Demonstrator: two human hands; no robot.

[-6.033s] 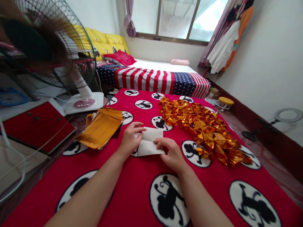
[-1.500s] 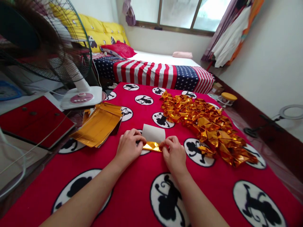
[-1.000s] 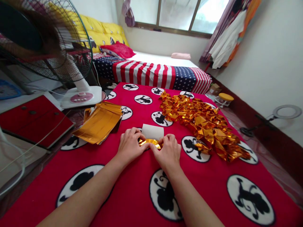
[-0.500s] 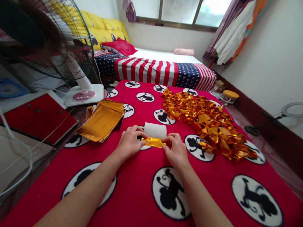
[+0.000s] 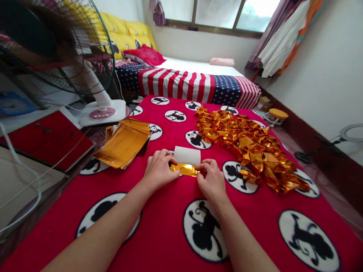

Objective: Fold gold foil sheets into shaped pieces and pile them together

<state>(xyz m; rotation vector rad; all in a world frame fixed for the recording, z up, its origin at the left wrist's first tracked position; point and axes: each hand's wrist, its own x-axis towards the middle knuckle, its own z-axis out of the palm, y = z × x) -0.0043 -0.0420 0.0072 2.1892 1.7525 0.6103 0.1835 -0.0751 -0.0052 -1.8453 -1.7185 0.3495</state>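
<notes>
Both palms face down, fingers curled: the left hand (image 5: 160, 168) and right hand (image 5: 211, 178) pinch opposite ends of the partly folded gold-and-white foil paper (image 5: 185, 169), right of the flat gold foil stack (image 5: 123, 143).

- Before you spreads a red cloth (image 5: 161, 230) with black figures in white circles.
- To your left lies a loose stack of gold sheets (image 5: 121, 145).
- To your right, crumpled-looking gold foil pieces (image 5: 246, 145) lie heaped.
- Between them sits your partly folded sheet (image 5: 187, 155).

Flag-patterned bed (image 5: 181, 85) below a bright window (image 5: 217, 15) — pale walls (image 5: 320, 71), yellow stool (image 5: 278, 113)
</notes>
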